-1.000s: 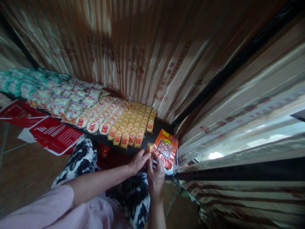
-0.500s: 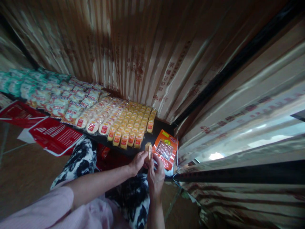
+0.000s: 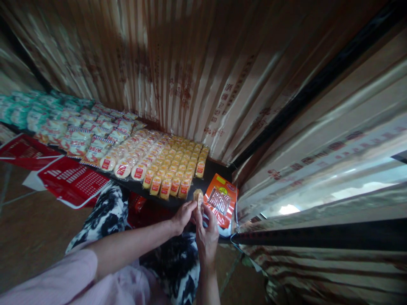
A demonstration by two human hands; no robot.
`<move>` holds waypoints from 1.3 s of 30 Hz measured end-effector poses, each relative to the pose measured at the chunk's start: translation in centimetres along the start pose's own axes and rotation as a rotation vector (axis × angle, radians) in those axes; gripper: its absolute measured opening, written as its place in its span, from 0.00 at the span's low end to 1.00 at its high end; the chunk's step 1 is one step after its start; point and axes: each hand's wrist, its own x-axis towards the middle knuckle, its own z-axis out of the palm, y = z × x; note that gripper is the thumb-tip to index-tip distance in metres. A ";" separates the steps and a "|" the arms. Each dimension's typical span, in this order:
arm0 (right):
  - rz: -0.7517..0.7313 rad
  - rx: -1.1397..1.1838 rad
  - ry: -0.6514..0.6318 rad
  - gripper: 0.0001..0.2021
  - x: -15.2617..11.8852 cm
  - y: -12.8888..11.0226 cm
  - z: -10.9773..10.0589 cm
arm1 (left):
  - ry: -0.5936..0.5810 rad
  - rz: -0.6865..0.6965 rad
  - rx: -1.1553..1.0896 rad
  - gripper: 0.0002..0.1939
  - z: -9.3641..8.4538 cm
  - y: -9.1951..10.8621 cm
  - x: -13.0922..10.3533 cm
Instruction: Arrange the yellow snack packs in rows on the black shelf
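Between my two hands is a small wrapped snack point(image 3: 198, 197), tan in a clear wrapper, held upright above the dark shelf's front edge. My left hand point(image 3: 183, 217) pinches it from the left side with thumb and fingers. From below and the right, my right hand point(image 3: 206, 226) closes its fingers on the same snack. Just beyond my right hand lies an orange snack bag point(image 3: 227, 195) with a picture of sticks on it. To the left stand rows of yellow wrapped snacks point(image 3: 174, 169) with red labels.
Round white packaged crackers point(image 3: 122, 168), white-and-orange bags point(image 3: 97, 148) and green bags point(image 3: 36, 116) line the dark shelf point(image 3: 211, 171) further left. Red baskets or bags point(image 3: 76, 180) hang along its front. Brown printed sheeting point(image 3: 187, 76) rises behind; a black bar point(image 3: 318, 231) runs right.
The snack in my hands has tilted slightly, and my right fingers have shifted a little on it. The shelf goods stay in place.
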 end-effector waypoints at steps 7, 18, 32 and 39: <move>0.003 -0.073 0.007 0.24 0.0 1.0 0.4 | 0.104 0.093 0.209 0.15 0.0 0.4 -0.1; -0.063 -0.133 0.109 0.21 0.7 1.2 0.5 | 0.104 0.154 0.375 0.17 0.3 1.0 -0.5; 0.085 -0.064 -0.005 0.26 2.2 0.3 0.9 | 0.094 0.117 0.269 0.17 0.3 1.1 -0.3; 0.077 -0.159 -0.019 0.24 3.6 0.9 1.3 | 0.181 0.176 0.379 0.18 -0.2 1.3 0.5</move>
